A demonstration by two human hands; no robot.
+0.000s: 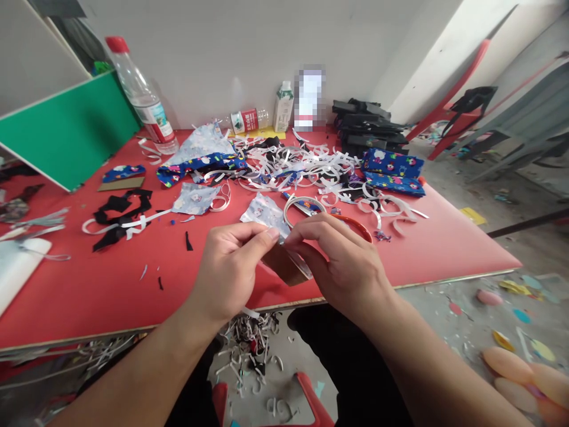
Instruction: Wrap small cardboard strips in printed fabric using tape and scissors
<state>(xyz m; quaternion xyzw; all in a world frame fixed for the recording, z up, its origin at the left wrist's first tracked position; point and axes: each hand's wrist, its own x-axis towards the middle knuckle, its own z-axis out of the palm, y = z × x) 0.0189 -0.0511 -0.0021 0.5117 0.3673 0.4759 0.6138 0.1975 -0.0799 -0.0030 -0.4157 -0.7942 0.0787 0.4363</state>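
My left hand (229, 261) pinches the near edge of a light grey-blue printed fabric piece (262, 212) between thumb and forefinger. Opposite it, my right hand (344, 255) grips the same piece with bent fingers. Under the fingertips is a brown cardboard piece (287, 265), held tilted at the table's front edge; the fabric lies against it. Just beyond my right hand are a pale ring (288, 204), perhaps a tape roll, and a pair of scissors with an orange handle (359, 226), partly hidden by that hand.
White and black strips (306, 163) lie heaped across the red table (178, 308). Folded blue printed fabric (393, 172) and a black stack (368, 127) are at right. Behind stand a tall bottle (149, 107), a carton (283, 107) and a blurred-out phone. A green board (66, 127) leans left.
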